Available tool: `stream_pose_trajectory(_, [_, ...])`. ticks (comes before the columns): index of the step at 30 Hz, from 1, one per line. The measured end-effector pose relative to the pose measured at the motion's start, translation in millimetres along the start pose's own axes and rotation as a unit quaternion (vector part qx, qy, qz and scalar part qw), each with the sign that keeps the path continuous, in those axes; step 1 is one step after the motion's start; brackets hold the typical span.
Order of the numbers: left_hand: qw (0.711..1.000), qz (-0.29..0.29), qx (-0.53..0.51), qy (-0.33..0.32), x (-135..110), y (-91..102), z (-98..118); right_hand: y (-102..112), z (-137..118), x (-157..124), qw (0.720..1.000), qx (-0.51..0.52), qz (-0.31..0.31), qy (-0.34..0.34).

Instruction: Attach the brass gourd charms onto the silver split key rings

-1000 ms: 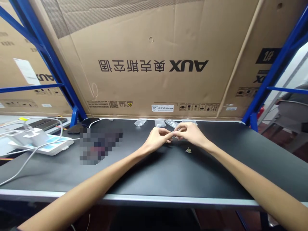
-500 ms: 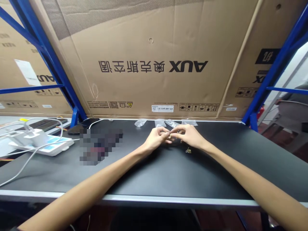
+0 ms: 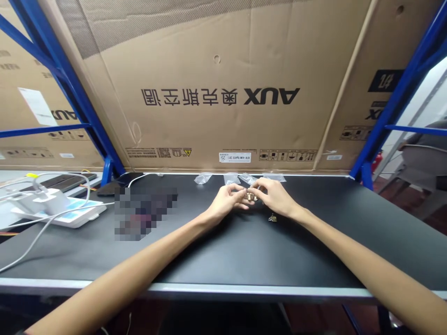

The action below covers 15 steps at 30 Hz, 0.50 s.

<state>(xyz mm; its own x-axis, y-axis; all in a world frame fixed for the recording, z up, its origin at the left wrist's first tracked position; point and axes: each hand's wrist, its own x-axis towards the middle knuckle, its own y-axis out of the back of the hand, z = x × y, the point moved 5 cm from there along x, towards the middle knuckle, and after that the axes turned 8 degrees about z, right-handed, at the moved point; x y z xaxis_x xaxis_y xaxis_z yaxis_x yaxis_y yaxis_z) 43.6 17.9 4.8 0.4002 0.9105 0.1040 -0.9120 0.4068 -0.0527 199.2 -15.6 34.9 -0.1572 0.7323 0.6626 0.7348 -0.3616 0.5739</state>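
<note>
Between my two hands, just above the black tabletop [image 3: 223,251], is a small gold-coloured metal piece [image 3: 250,197]; its exact kind is too small to make out. My left hand [image 3: 228,200] pinches it from the left with thumb and fingertips. From the other side my right hand [image 3: 274,194] is closed on it too, its fingers bent down and partly hiding it. Below the right wrist, another small gold metal piece [image 3: 273,217] lies on the table, apart from both hands.
Several clear plastic bags [image 3: 231,178] lie along the table's back edge. Behind stands a big cardboard box [image 3: 223,125] between blue metal posts [image 3: 375,130]. To the left are a white power strip [image 3: 75,214] with cables, a dark phone [image 3: 117,185] and a pixelated area.
The fingertips have shifted slightly apart, so more of the gold metal piece shows between them. Both hands stay in nearly the same place, and the view has moved a little.
</note>
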Motion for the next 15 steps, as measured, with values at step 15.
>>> stream_pose_trajectory(15, [0.991, 0.064, 0.089, -0.074, -3.9, 7.0, 17.8, 0.5, -8.4, -1.1, 0.998, 0.058, 0.013, -0.005])
